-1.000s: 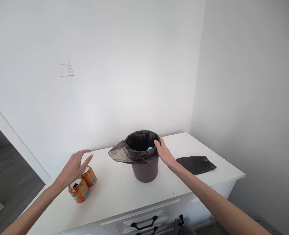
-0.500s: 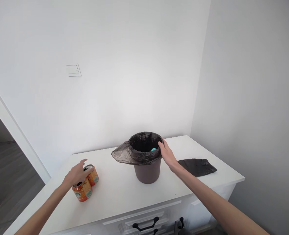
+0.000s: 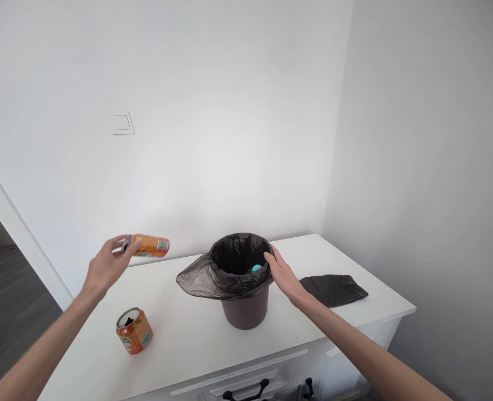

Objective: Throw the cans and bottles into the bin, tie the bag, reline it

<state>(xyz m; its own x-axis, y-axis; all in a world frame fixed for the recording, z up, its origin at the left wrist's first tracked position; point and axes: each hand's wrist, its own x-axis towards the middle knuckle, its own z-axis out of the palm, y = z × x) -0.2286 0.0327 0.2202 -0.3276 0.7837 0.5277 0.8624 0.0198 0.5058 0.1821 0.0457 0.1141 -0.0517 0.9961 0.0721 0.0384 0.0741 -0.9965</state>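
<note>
My left hand (image 3: 110, 262) is closed around the top end of an orange drink can (image 3: 152, 245), which is tipped on its side in the air. Below it, a second orange can (image 3: 135, 332) stands upright on the white cabinet top (image 3: 179, 345), its opened lid facing up. My right hand (image 3: 285, 274) grips the right rim of a dark brown trash bin (image 3: 245, 312). A black trash bag (image 3: 200, 278) lines the bin and folds over its rim, with a loose flap sticking out to the left. Something turquoise (image 3: 257, 268) shows inside the bag.
A folded black plastic bag (image 3: 333, 291) lies on the cabinet top to the right of the bin. White walls rise behind and to the right, with a light switch (image 3: 121, 123) at the left. Black drawer handles (image 3: 248, 391) jut from the cabinet's front.
My left hand has taken hold of one of the two cans, lifted it and tipped it sideways. The other can stays standing. My right hand stays on the bin's rim.
</note>
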